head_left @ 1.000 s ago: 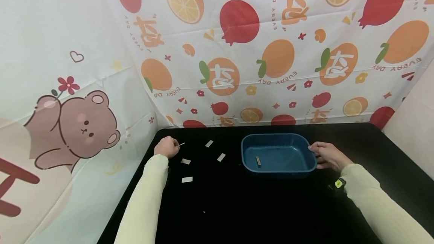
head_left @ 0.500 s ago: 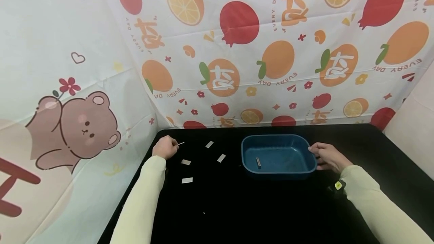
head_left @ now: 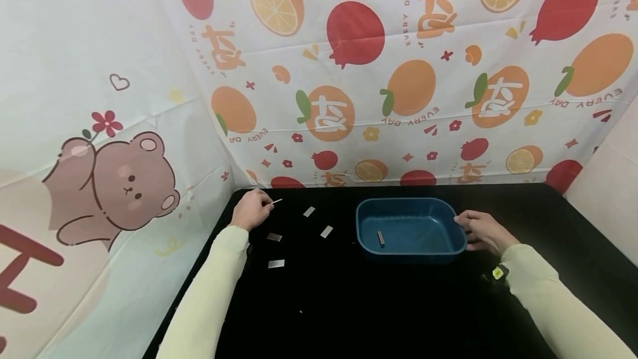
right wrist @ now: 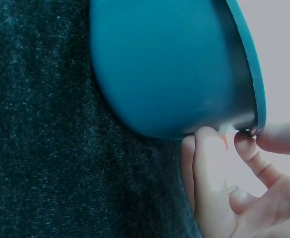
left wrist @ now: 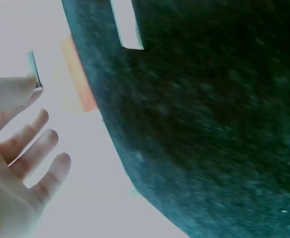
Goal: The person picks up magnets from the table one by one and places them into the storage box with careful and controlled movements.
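In the head view my left hand is over the far left corner of the black table, pinching a small thin silvery strip between thumb and forefinger. The left wrist view shows this strip upright at the fingertips, a bent lip at its lower end, the other fingers spread loosely. My right hand grips the right end of a blue plastic basin, thumb at the rim and fingers against the outer wall. Inside the basin lies one narrow metallic piece.
Several flat silvery rectangles lie on the black cloth between left hand and basin: one at the back, one nearer the basin, one below the hand, one closer in front. A printed curtain hangs behind the table.
My left hand has risen slightly and moved a little to the right with the strip. The right hand stays at the basin, which has not moved.
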The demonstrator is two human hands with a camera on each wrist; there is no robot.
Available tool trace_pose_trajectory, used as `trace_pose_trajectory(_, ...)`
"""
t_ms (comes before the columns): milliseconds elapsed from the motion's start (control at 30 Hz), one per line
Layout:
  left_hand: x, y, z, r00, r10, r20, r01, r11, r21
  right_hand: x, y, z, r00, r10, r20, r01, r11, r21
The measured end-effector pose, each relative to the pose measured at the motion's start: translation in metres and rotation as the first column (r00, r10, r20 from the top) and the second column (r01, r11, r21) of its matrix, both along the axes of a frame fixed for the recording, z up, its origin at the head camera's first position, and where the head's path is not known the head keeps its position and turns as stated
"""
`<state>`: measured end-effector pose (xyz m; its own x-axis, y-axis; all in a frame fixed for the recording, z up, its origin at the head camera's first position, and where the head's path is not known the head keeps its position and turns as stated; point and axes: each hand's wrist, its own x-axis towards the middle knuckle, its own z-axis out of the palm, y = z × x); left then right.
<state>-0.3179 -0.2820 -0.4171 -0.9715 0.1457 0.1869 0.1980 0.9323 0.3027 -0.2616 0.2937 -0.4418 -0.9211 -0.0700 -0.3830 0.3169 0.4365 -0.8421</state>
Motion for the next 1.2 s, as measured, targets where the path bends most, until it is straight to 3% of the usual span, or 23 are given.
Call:
trace_pose_trajectory(300, 0.002, 0.018, 0.016, 0.997, -0.054, -0.049, 0.056, 0.997, 0.047, -0.002, -0.002, 0.001, 1.000, 0.002, -0.003, -0.002, 1.000, -0.019)
trace_pose_trajectory(667, 0.005, 0.031, 0.022, 0.994, -0.090, -0.054, 0.093, 0.994, 0.061, -0.002, -0.006, 0.005, 0.995, 0.099, -0.009, -0.098, 0.995, 0.026)
trace_pose_trajectory(1000, 0.003, 0.032, 0.026, 0.992, -0.111, -0.065, 0.116, 0.991, 0.070, -0.005, -0.004, 0.002, 0.996, 0.091, -0.007, -0.091, 0.996, -0.015)
trace_pose_trajectory(1200, 0.005, 0.044, 0.032, 0.988, -0.134, -0.078, 0.141, 0.986, 0.094, -0.005, -0.003, 0.001, 0.995, 0.094, 0.018, -0.093, 0.995, -0.042)
